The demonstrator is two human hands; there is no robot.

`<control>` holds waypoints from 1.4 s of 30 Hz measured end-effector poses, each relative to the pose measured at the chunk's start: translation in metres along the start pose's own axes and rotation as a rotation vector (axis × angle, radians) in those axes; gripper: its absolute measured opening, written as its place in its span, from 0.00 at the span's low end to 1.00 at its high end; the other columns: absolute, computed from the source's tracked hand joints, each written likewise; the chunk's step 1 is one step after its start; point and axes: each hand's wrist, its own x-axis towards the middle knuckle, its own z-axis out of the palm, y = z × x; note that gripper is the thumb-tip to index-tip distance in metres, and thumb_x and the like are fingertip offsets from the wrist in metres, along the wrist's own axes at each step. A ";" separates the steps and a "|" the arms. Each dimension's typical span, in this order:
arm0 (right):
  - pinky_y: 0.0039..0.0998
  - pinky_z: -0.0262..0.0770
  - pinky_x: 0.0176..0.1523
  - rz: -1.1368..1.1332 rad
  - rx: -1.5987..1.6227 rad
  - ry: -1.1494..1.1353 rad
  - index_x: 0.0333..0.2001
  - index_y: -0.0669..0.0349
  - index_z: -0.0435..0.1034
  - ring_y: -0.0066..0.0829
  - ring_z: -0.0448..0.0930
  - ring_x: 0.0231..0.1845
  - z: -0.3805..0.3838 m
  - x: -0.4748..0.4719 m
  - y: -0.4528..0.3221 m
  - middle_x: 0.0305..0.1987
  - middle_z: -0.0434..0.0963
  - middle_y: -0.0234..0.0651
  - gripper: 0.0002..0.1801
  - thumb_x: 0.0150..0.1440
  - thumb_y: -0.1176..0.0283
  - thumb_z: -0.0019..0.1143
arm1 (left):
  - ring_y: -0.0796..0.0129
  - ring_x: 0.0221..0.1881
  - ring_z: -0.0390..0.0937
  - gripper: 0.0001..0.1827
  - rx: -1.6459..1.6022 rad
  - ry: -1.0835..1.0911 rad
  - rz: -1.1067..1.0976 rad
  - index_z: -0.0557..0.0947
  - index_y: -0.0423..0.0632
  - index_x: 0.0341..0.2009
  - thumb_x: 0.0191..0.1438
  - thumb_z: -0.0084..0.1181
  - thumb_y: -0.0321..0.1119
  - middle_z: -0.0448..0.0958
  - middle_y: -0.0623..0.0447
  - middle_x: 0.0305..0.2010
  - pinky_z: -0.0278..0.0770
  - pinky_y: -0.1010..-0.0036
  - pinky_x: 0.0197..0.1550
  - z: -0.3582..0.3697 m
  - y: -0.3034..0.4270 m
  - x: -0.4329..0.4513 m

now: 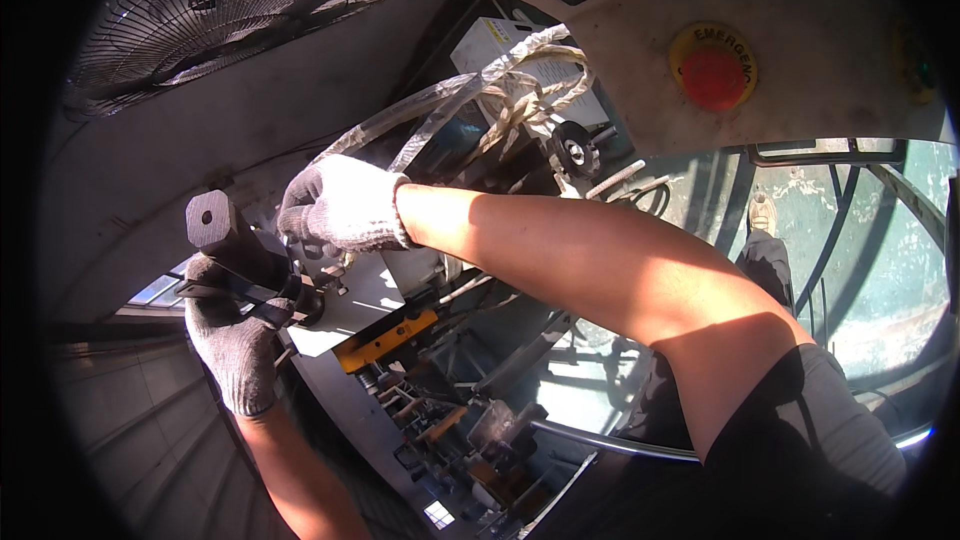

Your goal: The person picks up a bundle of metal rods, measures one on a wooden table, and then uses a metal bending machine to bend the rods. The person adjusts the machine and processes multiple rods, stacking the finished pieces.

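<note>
My left hand (229,356), in a grey-and-white knit glove, is wrapped around a dark metal fixture. An upright square steel block (212,221) with a hole in its end face rises from this fixture, just above the fingers. A flat dark plate (240,292) crosses the fixture at the fingers. My right hand (337,202), gloved alike, is curled close beside the fixture on its right. Its fingertips face away from me, so what they hold is hidden. Below them is a small metal fitting with a bolt (335,281).
Plastic-wrapped cables (465,94) loop behind my right hand, before a white metal box (510,45). A black handwheel (576,150) is nearby. A red emergency stop button (712,81) sits on a panel, upper right. A caged fan (247,15), an orange bar (390,340) and a metal rail (615,444) are around.
</note>
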 end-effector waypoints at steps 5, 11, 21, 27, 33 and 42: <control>0.41 0.87 0.50 -0.408 -1.353 -0.323 0.61 0.52 0.85 0.45 0.93 0.48 -0.009 0.023 -0.028 0.47 0.93 0.37 0.20 0.67 0.64 0.68 | 0.61 0.55 0.87 0.39 -0.004 -0.001 0.002 0.81 0.42 0.63 0.41 0.74 0.13 0.85 0.49 0.56 0.89 0.64 0.61 0.001 0.000 -0.001; 0.39 0.86 0.47 0.173 -0.388 -0.261 0.51 0.56 0.90 0.33 0.91 0.39 -0.015 0.012 -0.035 0.42 0.94 0.35 0.14 0.73 0.63 0.62 | 0.61 0.55 0.87 0.39 -0.008 0.035 -0.035 0.82 0.42 0.61 0.40 0.75 0.14 0.85 0.49 0.55 0.87 0.64 0.62 0.005 0.008 0.000; 0.32 0.83 0.38 0.077 0.200 0.061 0.50 0.66 0.88 0.25 0.86 0.29 0.008 -0.017 -0.008 0.37 0.91 0.41 0.13 0.73 0.66 0.68 | 0.61 0.59 0.85 0.42 0.020 0.039 -0.035 0.83 0.44 0.63 0.37 0.75 0.14 0.86 0.50 0.58 0.83 0.63 0.66 0.001 0.002 0.001; 0.39 0.86 0.56 -0.015 -0.372 -0.063 0.50 0.63 0.89 0.43 0.92 0.48 -0.004 -0.003 -0.024 0.47 0.93 0.45 0.13 0.72 0.66 0.67 | 0.61 0.61 0.86 0.40 0.018 0.029 0.006 0.83 0.44 0.62 0.39 0.74 0.12 0.86 0.50 0.59 0.83 0.61 0.68 0.002 -0.001 0.005; 0.43 0.84 0.62 -0.097 -0.186 0.240 0.49 0.65 0.87 0.52 0.90 0.56 0.022 -0.030 0.004 0.49 0.91 0.51 0.17 0.74 0.62 0.63 | 0.61 0.56 0.87 0.38 0.016 0.025 -0.034 0.84 0.43 0.60 0.40 0.74 0.12 0.87 0.50 0.55 0.87 0.63 0.63 0.007 0.009 0.003; 0.43 0.82 0.49 -0.002 -0.197 0.195 0.40 0.66 0.86 0.44 0.89 0.42 0.016 -0.042 0.031 0.37 0.88 0.50 0.23 0.57 0.53 0.73 | 0.63 0.48 0.87 0.35 -0.047 -0.034 0.041 0.83 0.43 0.58 0.41 0.73 0.14 0.87 0.49 0.49 0.88 0.65 0.58 0.007 0.010 0.001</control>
